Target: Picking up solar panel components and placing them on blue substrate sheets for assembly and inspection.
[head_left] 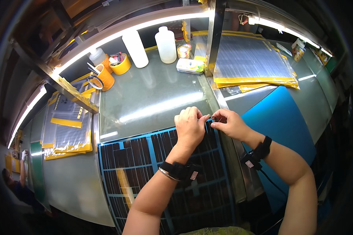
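Note:
A dark sheet with a bright blue grid and thin lines (pixel 161 186) lies flat on the bench in front of me. Over its far right corner, my left hand (pixel 190 127) is closed in a pinch, thumb toward the right. Close beside it, my right hand (pixel 230 124) pinches a small dark piece (pixel 213 118) between thumb and fingertips. Whatever the left fingertips hold is too small to make out. Both wrists wear black straps with small boxes, and a cable hangs from the right one.
A blue board (pixel 284 121) leans at the right. Yellow-edged clear sheets are stacked at right (pixel 251 62) and left (pixel 72 135). White bottles (pixel 166 45), orange tape rolls (pixel 121 64) and a small plastic box (pixel 190 65) stand behind. A metal post (pixel 215 43) rises; another person (pixel 21 184) is far left.

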A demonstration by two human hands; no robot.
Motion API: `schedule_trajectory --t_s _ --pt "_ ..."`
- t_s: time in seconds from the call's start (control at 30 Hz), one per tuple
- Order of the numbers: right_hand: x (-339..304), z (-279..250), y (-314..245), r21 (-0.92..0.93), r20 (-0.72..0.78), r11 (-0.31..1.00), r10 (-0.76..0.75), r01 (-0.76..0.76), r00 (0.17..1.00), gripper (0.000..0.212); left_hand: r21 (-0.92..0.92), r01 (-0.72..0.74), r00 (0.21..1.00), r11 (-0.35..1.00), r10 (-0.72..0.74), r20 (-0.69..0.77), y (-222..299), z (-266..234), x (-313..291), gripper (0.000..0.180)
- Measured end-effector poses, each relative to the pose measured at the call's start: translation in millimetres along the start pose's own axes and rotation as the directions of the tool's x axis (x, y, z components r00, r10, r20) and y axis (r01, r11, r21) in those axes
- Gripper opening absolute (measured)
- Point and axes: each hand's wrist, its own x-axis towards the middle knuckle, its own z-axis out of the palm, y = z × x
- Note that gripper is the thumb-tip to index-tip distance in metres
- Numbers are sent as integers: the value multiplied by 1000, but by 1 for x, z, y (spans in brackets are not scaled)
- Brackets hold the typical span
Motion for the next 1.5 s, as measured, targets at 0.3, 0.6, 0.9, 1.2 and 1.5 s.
schedule_trajectory --t_s 0.3,0.6,0.9,1.2,1.5 --pt "-140 2 -31 107 350 962 201 -253 915 22 363 80 725 928 -304 618 -62 -165 4 43" --pt "-299 38 -56 -204 -102 898 376 -389 921 22 532 238 686 813 -528 500 -180 -307 -56 34" --pt "-341 77 -11 533 -32 691 593 -488 805 28 332 334 774 882 -458 437 -207 -290 -88 26" --pt "-311 82 -1 572 -39 684 574 -452 818 20 301 395 827 868 -479 294 -205 -284 -109 31" --pt "-305 89 -5 615 -78 695 525 -374 848 11 400 332 831 854 -466 304 -183 -305 -112 34"
